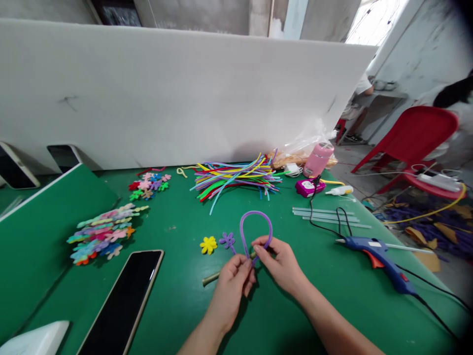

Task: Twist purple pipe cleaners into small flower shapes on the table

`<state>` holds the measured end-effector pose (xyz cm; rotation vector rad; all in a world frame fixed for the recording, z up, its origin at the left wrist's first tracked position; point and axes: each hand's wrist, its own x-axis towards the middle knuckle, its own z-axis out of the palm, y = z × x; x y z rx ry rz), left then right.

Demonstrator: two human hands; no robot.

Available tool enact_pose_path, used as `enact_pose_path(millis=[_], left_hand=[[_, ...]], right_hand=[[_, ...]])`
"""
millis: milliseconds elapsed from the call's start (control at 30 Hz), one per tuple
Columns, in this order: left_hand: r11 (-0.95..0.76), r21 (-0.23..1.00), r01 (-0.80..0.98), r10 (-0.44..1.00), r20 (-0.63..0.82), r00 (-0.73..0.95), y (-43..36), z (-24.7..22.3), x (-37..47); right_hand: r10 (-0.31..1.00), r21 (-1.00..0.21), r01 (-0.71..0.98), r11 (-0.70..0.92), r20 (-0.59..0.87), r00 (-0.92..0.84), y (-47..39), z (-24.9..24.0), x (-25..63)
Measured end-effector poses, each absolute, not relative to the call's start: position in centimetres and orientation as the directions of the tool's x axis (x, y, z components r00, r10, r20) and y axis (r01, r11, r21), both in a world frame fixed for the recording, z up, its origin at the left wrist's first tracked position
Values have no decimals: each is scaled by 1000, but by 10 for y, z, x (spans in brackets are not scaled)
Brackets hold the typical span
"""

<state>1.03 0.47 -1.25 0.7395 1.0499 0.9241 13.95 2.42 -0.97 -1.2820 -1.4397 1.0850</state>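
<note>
A purple pipe cleaner (255, 213) stands up in a large loop between my hands. My left hand (232, 286) is closed, pinching the loop's lower left end. My right hand (281, 261) pinches at the lower right, by the other end. A brownish-green rod (211, 279) with a flared end pokes out left of my left hand; its other end shows between my fingers, and which hand bears it I cannot tell. Just left of the loop lie a purple pipe-cleaner flower (228, 240) and a yellow flower (208, 245).
Behind lies a pile of coloured pipe cleaners (236, 177). Finished flowers (105, 231) are heaped at left, near a phone (123, 301). Glue sticks (328, 217) and a blue glue gun (380, 256) with its cord lie right. A pink bottle (318, 159) stands by a white partition (177, 98).
</note>
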Motion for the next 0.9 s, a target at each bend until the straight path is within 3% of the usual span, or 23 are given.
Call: enact_pose_path(millis=[200,367,733,900], left_hand=[[429,878,-213,902,-402,160,1,-6,13],[414,897,-154,905,-388,175,-1,-7,13],[441,886,-143,890,-412,194,0,-8,15],[469,864,-183,877,-431,214,-1,-11,13]], right_hand=[[998,-998,35,56,57,27,26,-15,140],[972,-978,-141,153,124,198,39,-4,147],[950,-959,-155,236,194,244,55,25,159],[981,-962,-231,146,111,161,56,32,163]])
